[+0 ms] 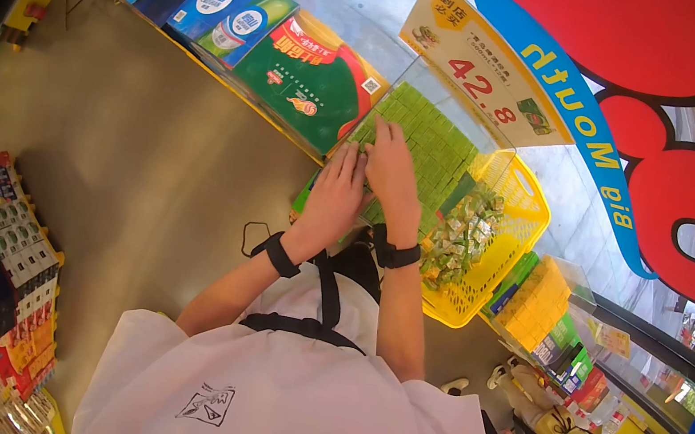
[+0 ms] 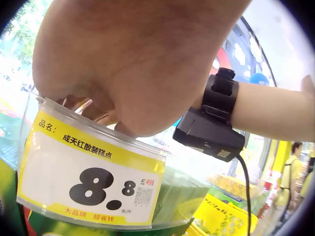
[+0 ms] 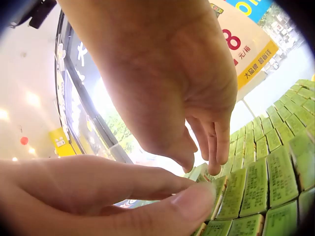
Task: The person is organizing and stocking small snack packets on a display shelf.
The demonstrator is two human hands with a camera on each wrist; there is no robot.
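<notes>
Small green packets [image 1: 430, 144] stand tightly packed in rows in a clear-walled display bin by the window. My left hand [image 1: 337, 197] reaches over the bin's near left edge, fingers stretched forward. Beside it, my right hand [image 1: 394, 175] points its fingers down at the packets. In the right wrist view, my left thumb [image 3: 192, 201] and forefinger lie at the end of a row, next to the right fingertips. A price tag [image 2: 93, 172] reading 8.8 hangs on the bin's front and hides my left fingertips in the left wrist view.
A yellow basket [image 1: 532, 213] adjoins the bin, with loose wrapped packets [image 1: 466, 235] heaped in it. Printed boxes [image 1: 301, 75] line the window to the left. A 42.8 price sign [image 1: 487, 67] rises behind the bin. At lower right, people in yellow [image 1: 562, 433] are near the shelves.
</notes>
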